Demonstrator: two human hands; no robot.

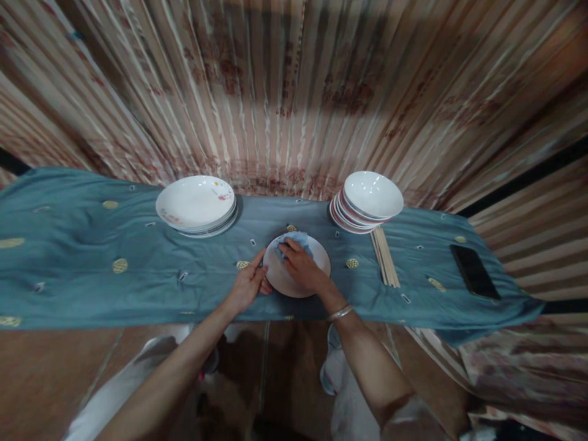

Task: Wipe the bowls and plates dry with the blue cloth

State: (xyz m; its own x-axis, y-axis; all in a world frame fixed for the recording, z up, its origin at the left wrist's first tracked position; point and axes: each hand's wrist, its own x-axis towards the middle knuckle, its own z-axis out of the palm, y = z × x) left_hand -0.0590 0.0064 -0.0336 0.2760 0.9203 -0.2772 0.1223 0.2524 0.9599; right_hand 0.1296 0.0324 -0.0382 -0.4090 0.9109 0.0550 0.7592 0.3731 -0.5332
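Note:
A round white plate sits near the front edge of the table, between my two hands. My left hand grips its left rim, thumb on the upper side and fingers partly hidden below. On the plate's inner face, my right hand presses a crumpled light-blue cloth. The cloth lies under the fingers at the far side of the plate, partly covered by them. A metal bangle circles my right wrist.
A stack of white plates with floral marks stands back left. Back right is a stack of white bowls, with wooden chopsticks in front. A black phone lies far right on the blue-green tablecloth. A patterned curtain hangs behind.

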